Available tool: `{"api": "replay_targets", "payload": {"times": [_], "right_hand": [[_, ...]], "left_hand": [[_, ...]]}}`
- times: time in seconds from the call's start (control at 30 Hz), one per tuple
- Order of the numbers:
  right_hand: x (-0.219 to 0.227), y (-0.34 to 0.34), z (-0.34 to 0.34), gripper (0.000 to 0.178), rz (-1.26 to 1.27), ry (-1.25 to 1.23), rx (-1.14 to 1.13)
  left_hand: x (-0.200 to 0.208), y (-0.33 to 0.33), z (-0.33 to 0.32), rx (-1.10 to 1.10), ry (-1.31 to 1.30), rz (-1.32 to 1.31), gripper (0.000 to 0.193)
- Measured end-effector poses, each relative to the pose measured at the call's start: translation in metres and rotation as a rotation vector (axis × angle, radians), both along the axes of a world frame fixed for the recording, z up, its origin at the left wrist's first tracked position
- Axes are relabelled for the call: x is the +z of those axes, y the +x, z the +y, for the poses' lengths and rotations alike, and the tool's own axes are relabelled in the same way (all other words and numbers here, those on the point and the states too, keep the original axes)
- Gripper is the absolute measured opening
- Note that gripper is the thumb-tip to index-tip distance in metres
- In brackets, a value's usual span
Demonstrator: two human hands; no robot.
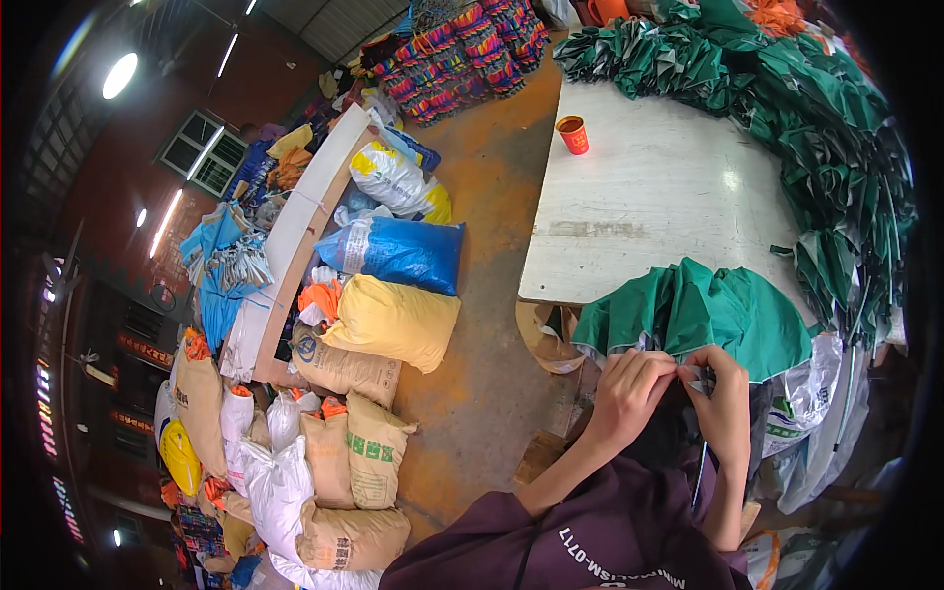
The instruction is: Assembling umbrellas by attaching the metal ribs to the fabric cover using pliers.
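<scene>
On tbl [669, 192]: red cup [575, 140], dk inside; hands [627, 393] pinch grn cloth [693, 307]

Left hand [627, 395], right hand [723, 398], apparently touching, pinch green fabric [693, 315] at near edge; red cup [573, 137] on table [654, 187].

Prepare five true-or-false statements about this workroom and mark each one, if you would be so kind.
1. The left-hand grip and right-hand grip are both at the near edge of the green fabric. True.
2. A red cup stands upright on the white-topped table. True.
3. Every sack at left is white. False: a blue sack and a yellow sack lie there side by side.
4. The person wears bright yellow. False: the top is dark purple.
5. A heap of green fabric runs along the table's far and right edges. True.
</scene>
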State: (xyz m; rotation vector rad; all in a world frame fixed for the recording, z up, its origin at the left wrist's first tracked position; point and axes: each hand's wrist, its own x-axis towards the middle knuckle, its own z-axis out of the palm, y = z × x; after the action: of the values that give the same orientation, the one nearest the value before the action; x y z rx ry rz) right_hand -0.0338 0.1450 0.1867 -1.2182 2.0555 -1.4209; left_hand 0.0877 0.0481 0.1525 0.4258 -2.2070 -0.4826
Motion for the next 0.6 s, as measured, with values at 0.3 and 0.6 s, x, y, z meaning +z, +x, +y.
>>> {"api": "replay_targets", "payload": {"times": [0.3, 0.6], "right_hand": [[-0.001, -0.003, -0.001, 0.019, 0.425, -0.060, 0.081], [-0.014, -0.031, 0.009, 0.026, -0.080, -0.168, 0.257]], "left_hand": [[-0.014, -0.003, -0.002, -0.028, 0.217, 0.078, 0.020], [-0.023, 0.000, -0.006, 0.071, 0.341, 0.096, 0.014]]}}
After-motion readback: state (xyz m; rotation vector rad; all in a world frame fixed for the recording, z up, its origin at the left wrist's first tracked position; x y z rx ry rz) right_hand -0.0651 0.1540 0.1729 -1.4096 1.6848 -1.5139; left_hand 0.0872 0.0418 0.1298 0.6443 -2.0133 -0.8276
